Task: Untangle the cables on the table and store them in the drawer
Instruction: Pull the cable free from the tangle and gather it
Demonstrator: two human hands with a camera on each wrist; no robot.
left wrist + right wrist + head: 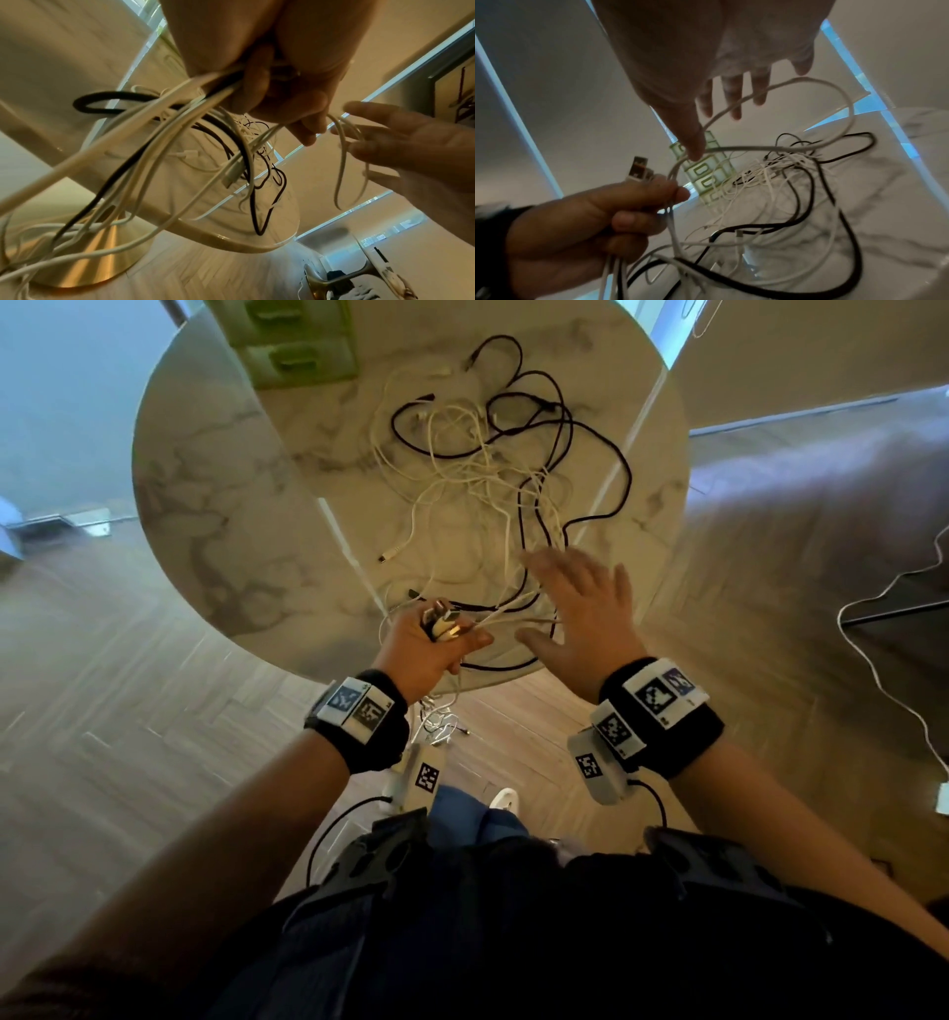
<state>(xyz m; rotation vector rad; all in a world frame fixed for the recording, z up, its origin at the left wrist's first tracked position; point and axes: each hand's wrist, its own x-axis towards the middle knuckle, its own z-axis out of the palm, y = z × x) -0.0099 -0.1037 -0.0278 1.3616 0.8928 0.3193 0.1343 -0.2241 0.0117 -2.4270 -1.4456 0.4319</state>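
the left hand point(429, 644) sits at the near edge of the round white marble-patterned bench point(215, 505), its fingers point(634, 221) curled tight around a bundle of white and black cable ends point(440, 622). metal usb plugs point(636, 168) stick up out of the top of the fist, and the held strands run out both ways: some onto the bench, some down over the near rim toward the wooden floor point(102, 660). the right hand point(580, 603) hovers just right of the left, above the near part of the bench, fingers point(731, 97) straight and spread apart, holding nothing. in the right wrist view a loop of white cable point(808, 113) arcs up from the left fist and passes in front of those spread fingers; whether it touches them cannot be told.

the main tangle of thin white and thicker black cables point(493, 454) lies spread over the middle and far side of the bench, well beyond both hands, with a loose white plug point(387, 555) lying near its left edge. a pale green set of small drawers point(287, 346) stands at the far left of the bench, just beside the tangle, its drawers closed; its top is cut off by the frame edge.

under the bench a brass-coloured base point(85, 263) shows in the left wrist view, blurred. individual cables inside the fist cannot be told apart.
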